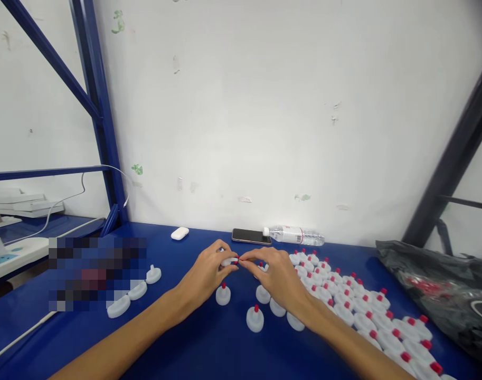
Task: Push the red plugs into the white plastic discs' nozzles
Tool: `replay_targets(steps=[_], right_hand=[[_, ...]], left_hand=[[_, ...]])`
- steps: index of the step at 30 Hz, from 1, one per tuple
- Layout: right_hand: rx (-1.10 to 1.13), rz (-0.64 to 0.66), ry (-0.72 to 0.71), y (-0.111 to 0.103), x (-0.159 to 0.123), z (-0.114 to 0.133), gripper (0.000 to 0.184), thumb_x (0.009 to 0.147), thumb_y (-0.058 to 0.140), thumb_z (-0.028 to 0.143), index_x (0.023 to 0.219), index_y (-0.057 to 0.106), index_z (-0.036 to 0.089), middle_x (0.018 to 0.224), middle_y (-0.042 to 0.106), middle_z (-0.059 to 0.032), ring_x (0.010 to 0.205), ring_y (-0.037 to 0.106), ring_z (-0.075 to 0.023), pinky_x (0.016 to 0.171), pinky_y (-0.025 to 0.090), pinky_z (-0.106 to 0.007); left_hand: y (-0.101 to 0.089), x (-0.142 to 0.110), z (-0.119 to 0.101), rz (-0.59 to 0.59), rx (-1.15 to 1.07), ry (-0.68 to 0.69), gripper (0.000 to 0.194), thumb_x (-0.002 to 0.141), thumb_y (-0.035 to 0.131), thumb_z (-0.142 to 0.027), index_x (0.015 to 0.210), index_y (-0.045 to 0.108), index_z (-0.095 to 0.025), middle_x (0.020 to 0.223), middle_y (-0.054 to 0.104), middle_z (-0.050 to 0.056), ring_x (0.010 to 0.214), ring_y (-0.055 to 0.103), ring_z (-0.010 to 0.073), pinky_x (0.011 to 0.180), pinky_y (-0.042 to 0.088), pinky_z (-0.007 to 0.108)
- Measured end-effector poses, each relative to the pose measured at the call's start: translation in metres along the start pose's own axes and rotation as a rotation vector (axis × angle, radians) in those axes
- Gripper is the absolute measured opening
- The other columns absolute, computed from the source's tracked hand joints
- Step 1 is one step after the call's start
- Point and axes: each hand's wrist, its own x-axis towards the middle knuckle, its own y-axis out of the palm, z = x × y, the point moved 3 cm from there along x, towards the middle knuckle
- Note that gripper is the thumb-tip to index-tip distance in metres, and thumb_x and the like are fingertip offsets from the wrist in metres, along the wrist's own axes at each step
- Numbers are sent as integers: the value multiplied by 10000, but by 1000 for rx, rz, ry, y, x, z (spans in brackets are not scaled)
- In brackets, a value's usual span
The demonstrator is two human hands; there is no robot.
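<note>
My left hand (207,270) is closed around a white nozzle cap (227,261), held sideways above the table with its spout to the right. At that spout shows a small red tip (236,259), and the fingers of my right hand (278,274) are pinched together right against it. Beneath my hands stand a white cap with a red tip (223,295) and another red-tipped cap (255,319), both upright. More such caps are partly covered by my right hand. To the left, a short row holds white caps, among them one with a bare spout (153,274).
Many red-tipped caps (355,303) crowd the right of the blue table (185,343). At the back lie a phone (251,236), a water bottle (294,235) and a white case (179,233). A black plastic bag (434,295) is far right, a power strip (19,253) left.
</note>
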Motion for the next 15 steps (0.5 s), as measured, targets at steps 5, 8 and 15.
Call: replay_targets(steps=[5, 8, 15], right_hand=[[-9, -13, -12, 2, -1, -4, 123, 948, 715, 248, 971, 822, 304, 961, 826, 16, 895, 739, -237, 840, 547, -375], [4, -27, -18, 3, -1, -4, 128, 935, 733, 225, 972, 825, 306, 976, 829, 23, 894, 748, -230, 830, 549, -362], [35, -34, -22, 4, -1, -2, 129, 903, 769, 190, 949, 823, 297, 929, 829, 41, 851, 750, -211, 803, 540, -344]], left_hand=[[-1, 0, 0, -8, -12, 6, 220, 992, 646, -328, 1152, 665, -178, 1150, 693, 61, 898, 689, 170, 787, 607, 362], [-1, -1, -1, -3, -33, 11, 211, 992, 646, -324, 1143, 667, -179, 1145, 691, 59, 891, 685, 167, 786, 603, 360], [0, -3, -9, -16, -182, 1, 144, 972, 651, -288, 1063, 695, -186, 1099, 661, 46, 787, 639, 133, 726, 579, 319]])
